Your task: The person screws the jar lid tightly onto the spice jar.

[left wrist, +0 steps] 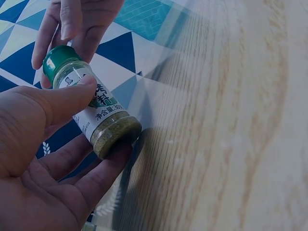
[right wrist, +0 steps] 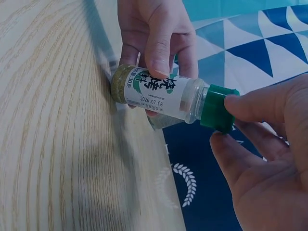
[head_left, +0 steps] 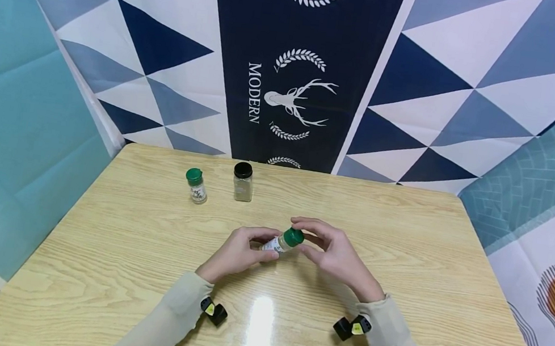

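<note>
A small clear spice jar point(head_left: 274, 245) with a green cap point(head_left: 293, 236) is held tilted above the table, cap end toward the right. My left hand point(head_left: 241, 252) grips its body, thumb across the white label and fingers underneath. My right hand point(head_left: 337, 254) is at the cap; in the right wrist view its thumb lies on the cap point(right wrist: 217, 108) and a fingertip meets the cap's lower edge. Brownish-green seasoning point(left wrist: 113, 134) lies in the jar's bottom end. The cap looks closed on the neck.
Farther back on the wooden table point(head_left: 403, 239) stand a second green-capped jar point(head_left: 197, 191) and a black-capped jar point(head_left: 242, 187). Patterned cloth point(head_left: 298, 84) hangs behind the table's back edge. A bright light reflection lies on the front middle of the tabletop.
</note>
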`<state>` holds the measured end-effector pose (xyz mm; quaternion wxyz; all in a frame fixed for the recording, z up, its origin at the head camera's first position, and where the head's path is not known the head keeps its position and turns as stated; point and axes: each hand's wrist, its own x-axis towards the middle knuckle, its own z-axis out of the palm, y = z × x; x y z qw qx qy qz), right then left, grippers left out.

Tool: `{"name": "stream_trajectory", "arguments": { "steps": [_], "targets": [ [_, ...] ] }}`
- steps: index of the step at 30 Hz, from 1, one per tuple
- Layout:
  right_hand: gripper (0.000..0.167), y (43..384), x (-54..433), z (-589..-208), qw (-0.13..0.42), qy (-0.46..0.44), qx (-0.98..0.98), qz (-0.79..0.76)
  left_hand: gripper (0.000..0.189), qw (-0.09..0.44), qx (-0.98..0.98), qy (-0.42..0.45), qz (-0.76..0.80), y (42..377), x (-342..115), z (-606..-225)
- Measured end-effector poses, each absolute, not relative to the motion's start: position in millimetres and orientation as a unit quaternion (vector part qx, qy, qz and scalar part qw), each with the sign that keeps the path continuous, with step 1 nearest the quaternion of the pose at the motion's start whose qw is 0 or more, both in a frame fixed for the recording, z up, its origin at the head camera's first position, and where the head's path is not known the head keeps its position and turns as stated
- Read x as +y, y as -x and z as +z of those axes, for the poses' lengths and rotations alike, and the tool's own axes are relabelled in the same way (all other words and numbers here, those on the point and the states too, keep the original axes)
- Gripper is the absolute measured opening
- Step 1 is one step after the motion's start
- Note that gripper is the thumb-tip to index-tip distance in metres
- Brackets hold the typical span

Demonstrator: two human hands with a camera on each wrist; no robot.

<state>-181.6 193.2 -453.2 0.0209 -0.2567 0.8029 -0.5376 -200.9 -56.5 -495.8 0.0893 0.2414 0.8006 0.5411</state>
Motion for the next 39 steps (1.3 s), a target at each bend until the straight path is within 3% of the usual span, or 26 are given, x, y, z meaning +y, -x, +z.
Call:
{"name": "stream_trajectory", "arguments": {
  "steps": [20,27,33,39],
  "targets": [
    [0.030,179.8,192.6,-449.2,0.027,0.204,0.819,-0.536,0.039,0.081,0.804,-0.241,0.538,201.3,-54.8,-496.3],
    [0.043,181.5,193.7,-451.8,0.047,0.185,0.818,-0.543,0.039,0.083,0.806,-0.242,0.534,201.3,-54.9,-496.6],
    [0.052,182.3,195.0,-451.8,0.060,0.205,0.795,-0.567,0.039,0.084,0.807,-0.242,0.532,201.4,-55.4,-496.1],
    [0.039,181.9,196.1,-449.4,0.032,0.249,0.803,-0.541,0.040,0.085,0.803,-0.243,0.537,202.2,-56.1,-496.5]
  ]
}}
